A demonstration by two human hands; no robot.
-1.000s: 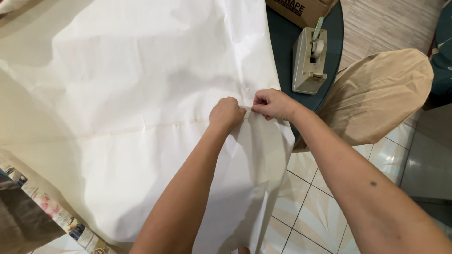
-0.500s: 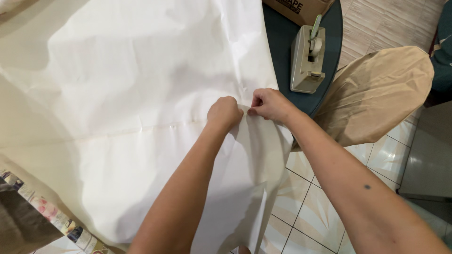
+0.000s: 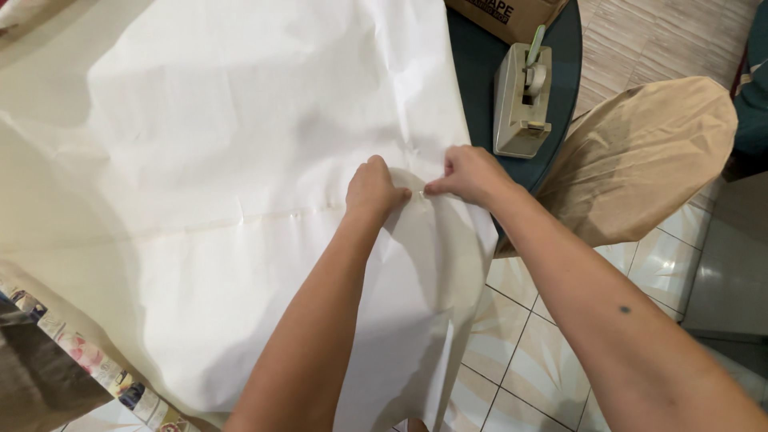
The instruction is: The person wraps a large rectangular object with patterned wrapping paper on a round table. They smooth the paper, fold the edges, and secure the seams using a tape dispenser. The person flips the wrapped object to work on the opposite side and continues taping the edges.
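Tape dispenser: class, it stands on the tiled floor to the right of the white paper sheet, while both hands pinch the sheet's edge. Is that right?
Not quite. The tape dispenser stands on the dark round table, not the tiled floor. The rest holds: it is right of the white paper sheet, and the left hand and right hand pinch its edge. The head view shows this.

The light is bright and soft and comes from above me. The white paper [image 3: 240, 144] is almost washed out at the top, with grey shadows in its folds and under my arms. The floor tiles [image 3: 520, 352] show a weak shine. My forearms at the bottom edge look stretched and a little soft.
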